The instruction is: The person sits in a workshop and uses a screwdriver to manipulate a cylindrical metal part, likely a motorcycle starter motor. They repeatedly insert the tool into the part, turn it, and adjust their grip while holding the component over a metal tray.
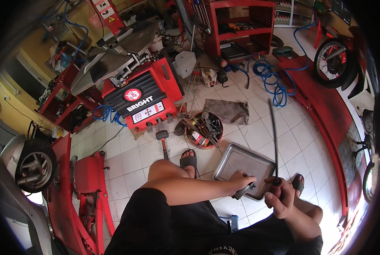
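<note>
My right hand (283, 198) is closed around the red handle of a long screwdriver (274, 140). Its thin dark shaft points up and away from me. Close by on the left, my left hand (240, 182) grips a small dark grey part (243, 192); its kind cannot be made out, as the fingers cover much of it. Both hands are over the near side of a shallow metal tray (220, 171) on the floor between my feet. The screwdriver and the grey part are apart.
Beyond the tray stand a round tub of tools (204, 129) and a grey cloth (227, 111). A mallet (162, 136) is near my left foot. Further off are a red tyre changer (168, 91), blue hoses (264, 72) and a red shelf cart (215, 32). Red lift ramps (326, 114) flank me.
</note>
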The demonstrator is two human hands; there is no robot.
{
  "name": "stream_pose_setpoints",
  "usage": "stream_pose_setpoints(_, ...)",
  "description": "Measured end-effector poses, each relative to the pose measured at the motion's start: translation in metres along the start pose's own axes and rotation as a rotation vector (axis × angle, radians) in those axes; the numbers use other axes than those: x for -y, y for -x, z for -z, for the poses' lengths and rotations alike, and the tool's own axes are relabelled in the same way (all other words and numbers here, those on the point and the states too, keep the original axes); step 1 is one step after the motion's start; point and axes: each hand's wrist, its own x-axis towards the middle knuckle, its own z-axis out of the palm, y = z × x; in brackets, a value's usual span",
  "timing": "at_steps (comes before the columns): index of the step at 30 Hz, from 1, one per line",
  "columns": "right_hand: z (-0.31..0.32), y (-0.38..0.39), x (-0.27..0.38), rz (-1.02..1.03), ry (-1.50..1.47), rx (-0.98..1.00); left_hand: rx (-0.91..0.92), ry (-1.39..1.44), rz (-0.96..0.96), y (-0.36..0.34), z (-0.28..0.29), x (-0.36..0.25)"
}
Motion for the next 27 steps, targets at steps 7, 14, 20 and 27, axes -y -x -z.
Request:
stream_pose_setpoints(7,-0.002,-0.002,-0.005,0.177,0.089,0.118,0.031,-0.017,0.008,0.0,-0.002,-0.006)
stream_pose_setpoints(14,-0.021,0.015,-0.003,-0.095,-0.102,0.021,0.011,-0.028,0.004,-0.003,-0.006,-0.003)
stream_pose_setpoints(20,-0.034,0.009,0.007,-0.217,-0.142,0.226,-0.016,-0.015,-0.029,-0.018,-0.003,0.019)
stream_pose_setpoints(27,-0.036,0.011,0.014,-0.268,-0.028,0.264,-0.009,-0.037,-0.036,-0.001,-0.003,-0.001)
